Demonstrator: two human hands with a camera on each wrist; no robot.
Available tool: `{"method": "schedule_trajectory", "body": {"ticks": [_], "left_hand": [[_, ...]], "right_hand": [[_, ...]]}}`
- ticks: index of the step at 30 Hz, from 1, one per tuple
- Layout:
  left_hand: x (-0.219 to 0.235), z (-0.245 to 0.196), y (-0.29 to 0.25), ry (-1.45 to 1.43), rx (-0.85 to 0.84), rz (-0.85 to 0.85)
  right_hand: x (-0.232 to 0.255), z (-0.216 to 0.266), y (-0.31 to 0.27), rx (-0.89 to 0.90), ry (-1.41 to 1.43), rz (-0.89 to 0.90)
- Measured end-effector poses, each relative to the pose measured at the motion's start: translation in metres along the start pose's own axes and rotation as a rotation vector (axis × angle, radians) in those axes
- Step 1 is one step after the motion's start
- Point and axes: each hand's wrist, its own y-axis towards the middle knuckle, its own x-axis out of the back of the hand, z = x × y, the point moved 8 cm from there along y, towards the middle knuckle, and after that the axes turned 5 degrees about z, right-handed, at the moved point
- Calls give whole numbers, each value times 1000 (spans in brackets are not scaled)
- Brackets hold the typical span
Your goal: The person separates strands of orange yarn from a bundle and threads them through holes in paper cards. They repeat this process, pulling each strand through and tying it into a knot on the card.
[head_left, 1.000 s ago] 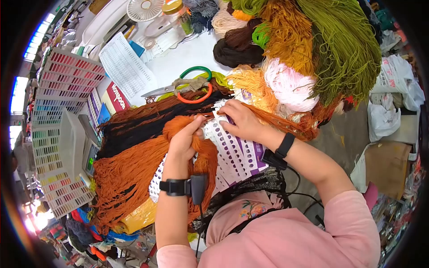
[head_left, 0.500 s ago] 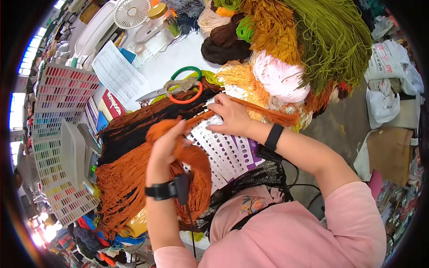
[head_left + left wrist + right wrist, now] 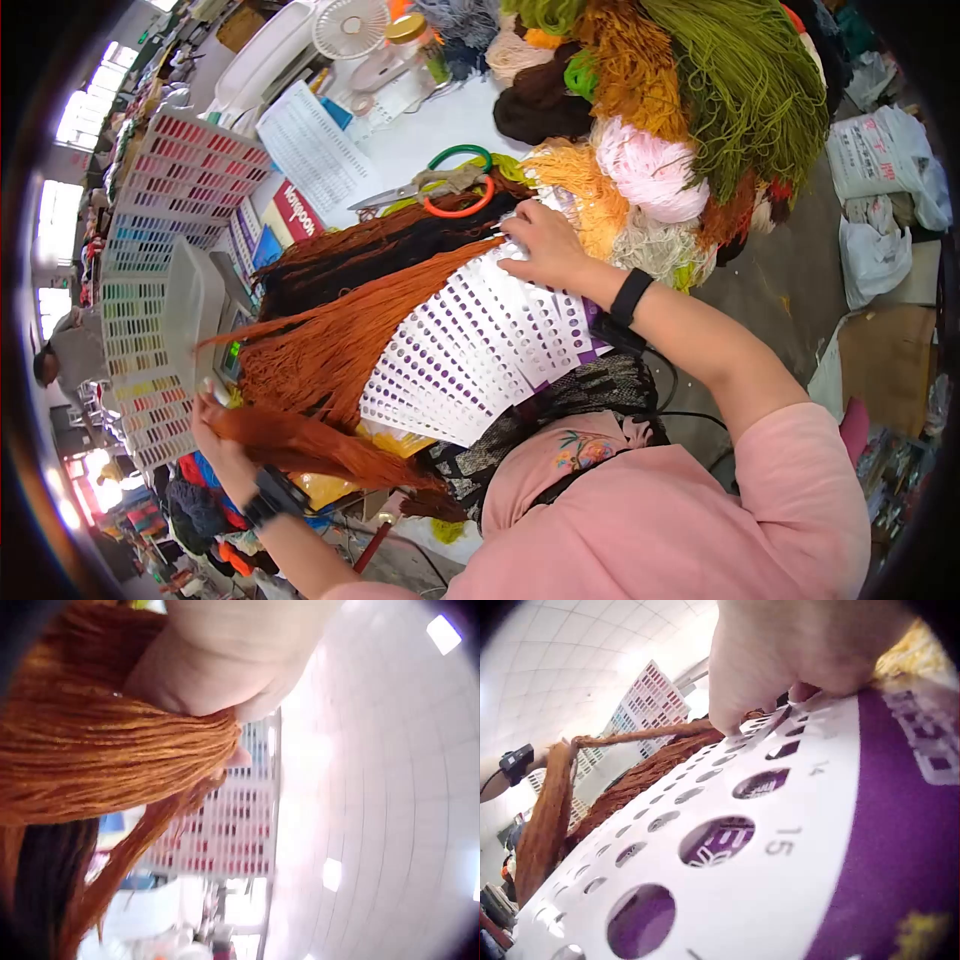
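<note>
In the head view my left hand [image 3: 222, 447] grips a thick hank of orange-brown yarn [image 3: 320, 448], raised at the lower left, its loose end hanging toward my lap. The left wrist view shows the strands [image 3: 112, 761] bunched below the palm. A thin stretch of the same yarn [image 3: 649, 733] runs taut across to my right hand [image 3: 548, 245], whose fingertips pinch it at the top of the punched cards. These white cards [image 3: 470, 340], with rows of holes and purple ends, lie fanned out under my right hand. More orange-brown yarn [image 3: 320, 365] spreads beside them.
Scissors [image 3: 440, 188] with green and orange handles lie beyond black yarn [image 3: 370, 250]. A colour chart [image 3: 140, 290] stands at the left beside a scale [image 3: 195, 310]. Piled skeins [image 3: 655, 165] fill the back right. A notebook [image 3: 293, 210] and printed sheet [image 3: 312, 132] lie behind.
My left hand has swung out to the left and down with the hank, stretching yarn away from my right hand and uncovering the fanned cards. My right hand stays at the cards' top.
</note>
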Motion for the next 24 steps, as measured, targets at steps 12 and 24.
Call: {"method": "schedule_trajectory", "body": {"ticks": [12,24], "left_hand": [[-189,129,-215,-286,419,560],[-164,121,-241,-162,273,487]], "right_hand": [[-15,135,-41,-62,800,401],[-33,210,-71,-412,1479,608]]}}
